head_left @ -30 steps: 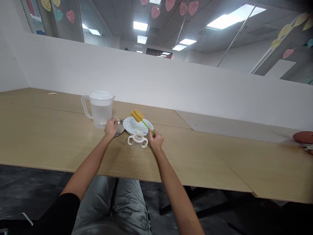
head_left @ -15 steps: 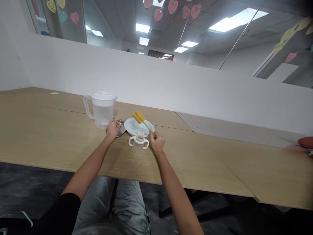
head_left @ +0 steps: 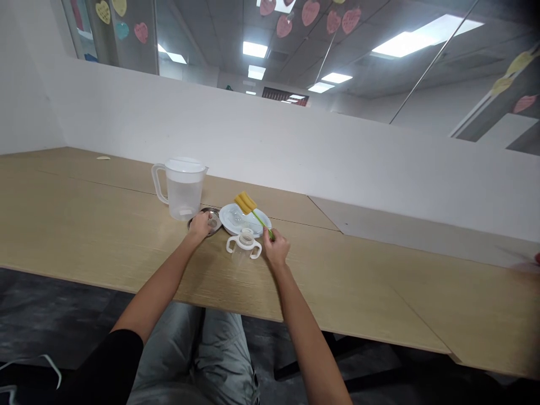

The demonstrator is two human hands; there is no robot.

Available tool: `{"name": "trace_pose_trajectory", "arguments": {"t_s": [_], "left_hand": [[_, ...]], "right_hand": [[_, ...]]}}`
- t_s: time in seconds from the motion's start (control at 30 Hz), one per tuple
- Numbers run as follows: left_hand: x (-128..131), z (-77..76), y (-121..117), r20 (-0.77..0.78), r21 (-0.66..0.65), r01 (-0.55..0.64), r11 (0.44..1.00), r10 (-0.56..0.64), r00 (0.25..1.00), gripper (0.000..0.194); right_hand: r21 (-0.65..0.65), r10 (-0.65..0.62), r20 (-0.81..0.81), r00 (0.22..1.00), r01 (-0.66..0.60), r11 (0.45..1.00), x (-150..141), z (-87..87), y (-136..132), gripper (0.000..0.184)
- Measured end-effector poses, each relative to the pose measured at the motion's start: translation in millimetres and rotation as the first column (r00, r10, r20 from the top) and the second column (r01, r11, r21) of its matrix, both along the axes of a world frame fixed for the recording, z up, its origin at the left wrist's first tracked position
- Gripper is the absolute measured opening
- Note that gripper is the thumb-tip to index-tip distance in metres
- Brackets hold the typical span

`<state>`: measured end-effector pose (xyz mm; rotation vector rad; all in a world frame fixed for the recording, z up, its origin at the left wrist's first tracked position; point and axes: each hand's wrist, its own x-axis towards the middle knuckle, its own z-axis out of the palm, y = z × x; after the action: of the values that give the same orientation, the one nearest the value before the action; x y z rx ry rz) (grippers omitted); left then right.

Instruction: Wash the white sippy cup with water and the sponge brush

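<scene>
My right hand [head_left: 275,248] is shut on the green handle of a bottle brush [head_left: 262,223], whose yellow sponge head [head_left: 245,202] sticks out over a white plate [head_left: 248,220]. A clear plastic piece [head_left: 236,218] lies on that plate. My left hand [head_left: 199,224] grips the edge of a round steel lid [head_left: 212,221] on the table. Between my hands, just in front of the plate, stands a clear two-handled baby cup [head_left: 241,247]. A clear plastic jug [head_left: 182,191] with a white lid stands just behind my left hand.
The objects stand on a light wooden table [head_left: 350,292] with seams across it, backed by a white partition [head_left: 253,135]. A blurred hand [head_left: 536,259], perhaps a co-worker's, shows at the right edge. Paper hearts hang on glass beyond the partition.
The whole view has slid right as my head turns left. The reddish object at the right edge has left the view. My hands have barely moved.
</scene>
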<state>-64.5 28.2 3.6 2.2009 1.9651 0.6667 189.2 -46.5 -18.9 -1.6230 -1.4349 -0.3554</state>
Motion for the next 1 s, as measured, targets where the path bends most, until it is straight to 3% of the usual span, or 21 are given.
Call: {"name": "trace_pose_trajectory", "arguments": {"t_s": [0.2,0.4,0.53,0.7,0.87,1.0], "left_hand": [[0,-1.0,3,-0.033,-0.052,-0.038,0.998,0.037,0.999,0.035],[-2,1.2,1,-0.078,-0.028,-0.037,0.999,0.035,0.996,0.037],[0,5.9,-3,-0.108,0.035,-0.011,0.999,0.015,0.994,0.028],[10,12.3,-13,-0.156,0.205,0.018,0.979,0.015,0.988,0.027],[20,12.5,-19,-0.219,0.093,0.040,0.995,-0.019,0.976,0.034],[23,11.4,-21,-0.195,0.081,0.078,0.994,-0.061,0.979,0.034]], "right_hand": [[-0.020,0.000,0.017,1.000,0.001,1.000,0,0.2,0,0.051],[-0.123,-0.074,0.001,0.997,0.074,0.990,-3,3.5,-1,0.048],[-0.167,-0.132,-0.047,0.990,0.122,0.978,-4,7.9,-3,0.049],[-0.166,-0.134,-0.105,0.986,0.115,0.979,-5,10.1,-3,0.051],[-0.155,-0.123,-0.094,0.988,0.108,0.982,-4,9.1,-2,0.053],[-0.153,-0.122,-0.080,0.989,0.109,0.982,-4,8.5,-1,0.052]]}}
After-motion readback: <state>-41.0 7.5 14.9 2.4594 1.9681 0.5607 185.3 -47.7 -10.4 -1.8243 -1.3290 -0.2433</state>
